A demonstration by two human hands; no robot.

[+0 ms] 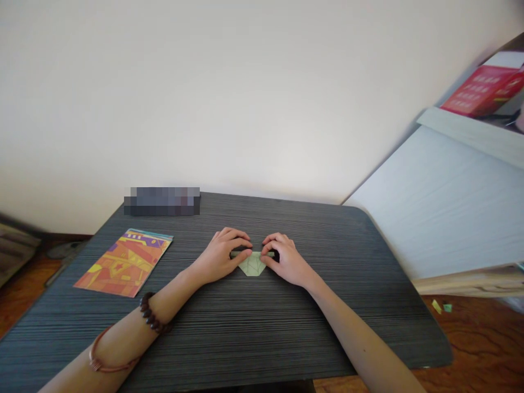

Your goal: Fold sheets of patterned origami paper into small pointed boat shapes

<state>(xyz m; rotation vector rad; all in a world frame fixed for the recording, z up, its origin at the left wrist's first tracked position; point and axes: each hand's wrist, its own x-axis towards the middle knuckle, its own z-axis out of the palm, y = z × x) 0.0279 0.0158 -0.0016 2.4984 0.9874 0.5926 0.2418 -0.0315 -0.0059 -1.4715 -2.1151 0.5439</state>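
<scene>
A small pale green folded paper lies on the dark striped table, its point toward me. My left hand and my right hand rest on either side of it, fingers curled and fingertips pressed down on its upper folded edge. Both thumbs touch the paper's slanted sides. A bead bracelet and a thin red band sit on my left forearm.
A colourful orange and purple paper pad lies on the table's left part. A blurred dark object sits at the far edge by the wall. To the right stands a bed with a white mattress; small green scraps lie on the wooden floor.
</scene>
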